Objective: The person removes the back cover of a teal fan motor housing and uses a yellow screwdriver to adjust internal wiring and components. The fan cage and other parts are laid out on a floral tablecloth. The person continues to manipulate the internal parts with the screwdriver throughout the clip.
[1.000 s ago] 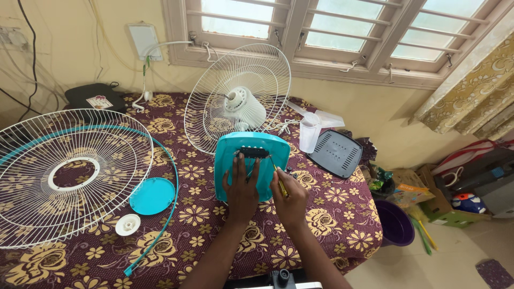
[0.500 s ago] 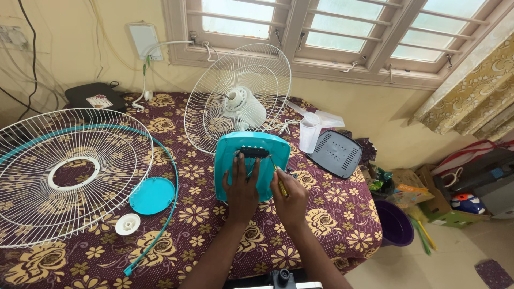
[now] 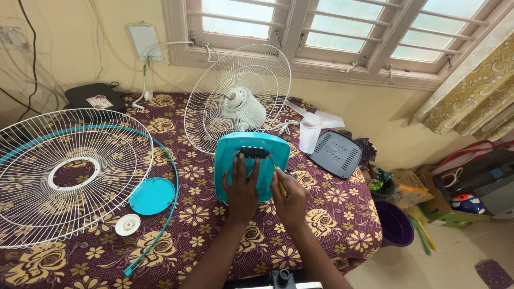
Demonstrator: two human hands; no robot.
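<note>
A turquoise fan base (image 3: 251, 163) lies near the table's (image 3: 342, 225) middle. The left hand (image 3: 242, 187) presses flat on it, fingers spread, hiding its lower part. The right hand (image 3: 289, 198) is closed on a yellow screwdriver (image 3: 278, 179), whose tip is hard to make out. Behind stands a white fan guard (image 3: 241, 101); another guard (image 3: 59, 171), far left, is cut off.

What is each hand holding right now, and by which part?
The right hand grips a yellow-handled screwdriver by its handle. The left hand holds nothing; it lies flat on the turquoise fan base, fingertips at the black switch panel.
</note>
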